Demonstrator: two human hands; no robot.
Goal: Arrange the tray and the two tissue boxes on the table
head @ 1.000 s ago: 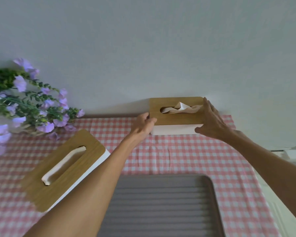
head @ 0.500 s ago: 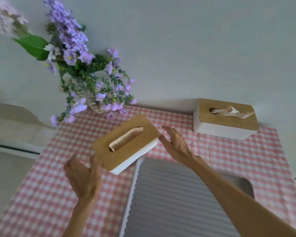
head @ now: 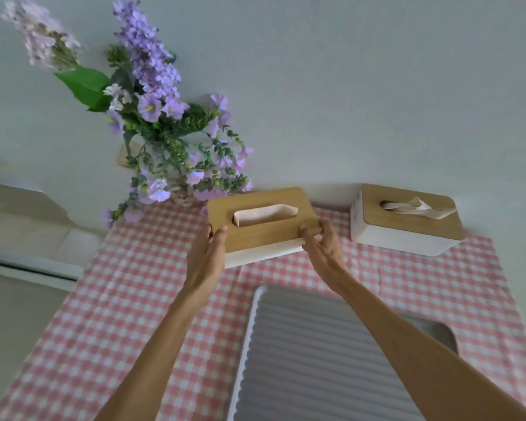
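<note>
Both hands, left hand and right hand, grip the near tissue box at its ends.

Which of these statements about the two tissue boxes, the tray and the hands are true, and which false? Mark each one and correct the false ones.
1. Both hands grip one tissue box. True: the left hand and right hand hold the ends of the nearer tissue box.
2. The other tissue box lies on the tray. False: it sits on the checked cloth.
3. The flowers are red. False: purple.
4. The tray holds nothing visible. True.
</note>
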